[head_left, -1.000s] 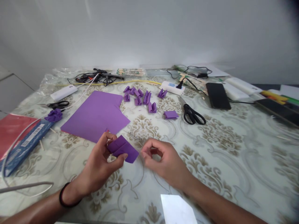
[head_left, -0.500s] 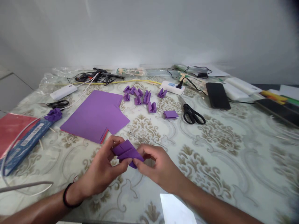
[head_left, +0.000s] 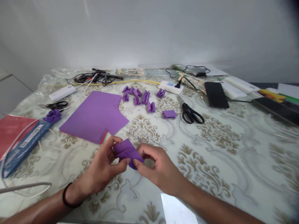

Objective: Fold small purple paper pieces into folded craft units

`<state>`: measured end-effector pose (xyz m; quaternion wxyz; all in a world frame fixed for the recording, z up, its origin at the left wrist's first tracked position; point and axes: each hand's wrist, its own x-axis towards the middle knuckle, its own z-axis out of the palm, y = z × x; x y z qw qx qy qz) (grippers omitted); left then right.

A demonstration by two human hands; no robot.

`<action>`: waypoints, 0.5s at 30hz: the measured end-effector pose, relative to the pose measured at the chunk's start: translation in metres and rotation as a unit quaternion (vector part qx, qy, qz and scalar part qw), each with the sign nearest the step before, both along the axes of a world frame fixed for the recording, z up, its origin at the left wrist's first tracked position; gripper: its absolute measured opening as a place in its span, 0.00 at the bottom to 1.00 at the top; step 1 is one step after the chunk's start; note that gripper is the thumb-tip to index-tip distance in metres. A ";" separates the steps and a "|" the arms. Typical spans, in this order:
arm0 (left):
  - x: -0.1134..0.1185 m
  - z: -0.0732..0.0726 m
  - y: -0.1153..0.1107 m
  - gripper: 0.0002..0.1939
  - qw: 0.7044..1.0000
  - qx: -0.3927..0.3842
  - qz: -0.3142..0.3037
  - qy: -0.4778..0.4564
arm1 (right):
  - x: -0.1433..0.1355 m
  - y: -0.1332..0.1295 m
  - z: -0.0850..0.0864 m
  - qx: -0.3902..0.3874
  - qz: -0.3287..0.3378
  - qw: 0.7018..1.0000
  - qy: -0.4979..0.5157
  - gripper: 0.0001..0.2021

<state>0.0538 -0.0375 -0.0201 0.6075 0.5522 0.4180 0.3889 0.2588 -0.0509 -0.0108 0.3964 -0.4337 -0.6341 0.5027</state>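
Observation:
A creased, folded piece of purple paper (head_left: 127,150) is held between both hands above the patterned tablecloth, near the front centre. My left hand (head_left: 106,166) pinches its left side, thumb in front and fingers behind. On the right side, my right hand (head_left: 156,165) grips the same piece between thumb and fingers. Beyond the hands, several small folded purple pieces (head_left: 146,97) stand in a cluster, and a flatter folded piece (head_left: 169,114) lies to their right. Large purple sheets (head_left: 91,116) lie stacked at the left, with a red edge showing under them.
Black-handled scissors (head_left: 191,114) lie right of the folded pieces, near a white power strip (head_left: 171,87) and a black phone (head_left: 216,95). At left are a blue package (head_left: 28,143), crumpled purple paper (head_left: 52,115), more scissors (head_left: 58,105) and a loose cable.
Both hands keep their hold on the purple piece, which is tilted very slightly differently. The view has shifted a little, so the table items appear slightly further left.

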 end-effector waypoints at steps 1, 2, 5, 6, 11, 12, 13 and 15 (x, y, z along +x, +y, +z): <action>0.000 0.000 0.000 0.17 1.000 -0.004 -0.001 0.001 | 0.000 0.000 0.000 0.001 0.000 1.000 -0.002 0.10; -0.001 0.000 0.001 0.16 1.000 -0.007 -0.004 0.000 | 0.001 0.000 0.000 0.002 -0.002 1.000 -0.006 0.10; -0.002 0.000 0.003 0.15 1.000 -0.012 -0.010 -0.013 | 0.002 -0.001 0.000 0.002 -0.012 1.000 -0.020 0.10; -0.002 0.000 0.003 0.15 1.000 -0.012 -0.010 -0.017 | 0.002 -0.001 0.000 0.003 -0.016 1.000 -0.024 0.10; -0.002 0.002 0.006 0.16 1.000 -0.021 -0.003 -0.017 | 0.004 -0.001 -0.001 -0.001 -0.015 1.000 -0.021 0.11; -0.003 0.004 0.007 0.16 1.000 -0.022 0.001 -0.017 | 0.004 -0.001 -0.002 -0.007 -0.017 1.000 -0.017 0.11; -0.003 0.006 0.008 0.16 1.000 -0.020 0.007 -0.017 | 0.005 -0.001 -0.002 -0.013 -0.020 1.000 -0.011 0.11; -0.005 0.009 0.012 0.15 0.999 -0.011 0.027 -0.015 | 0.008 0.001 -0.003 -0.025 -0.032 0.999 0.002 0.11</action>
